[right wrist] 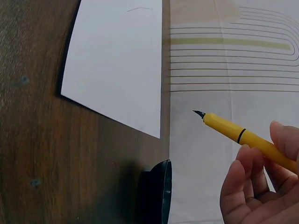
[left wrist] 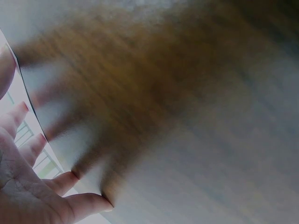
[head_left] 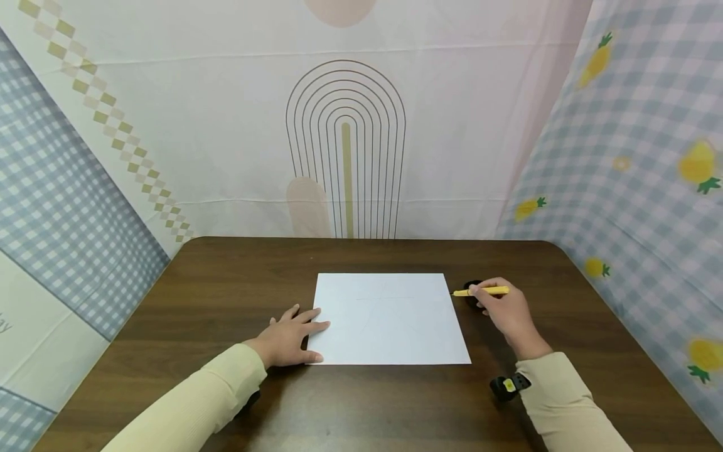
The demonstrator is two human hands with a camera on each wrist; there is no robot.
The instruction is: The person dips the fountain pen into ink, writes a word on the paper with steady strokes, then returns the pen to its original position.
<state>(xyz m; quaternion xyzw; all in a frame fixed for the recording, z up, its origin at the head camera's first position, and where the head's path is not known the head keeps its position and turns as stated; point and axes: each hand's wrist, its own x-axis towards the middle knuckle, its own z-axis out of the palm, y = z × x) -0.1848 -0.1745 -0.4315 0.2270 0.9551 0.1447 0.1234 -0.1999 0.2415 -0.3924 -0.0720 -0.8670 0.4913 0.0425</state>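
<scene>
A white sheet of paper lies on the table with faint thin lines on it. Spread fingers of my left hand rest at the sheet's left edge, some tips on the paper; the left wrist view shows this hand from the palm side. Between thumb and fingers, my right hand holds a yellow fountain pen off the sheet's right edge. In the right wrist view the pen has its dark nib bare and apart from the paper. A black round object stands partly hidden behind the right hand.
The brown wooden table has rounded far corners. A patterned cloth hangs behind it, and checked cloth hangs at the right. The black object looks like a small flared container beside the sheet, its contents hidden.
</scene>
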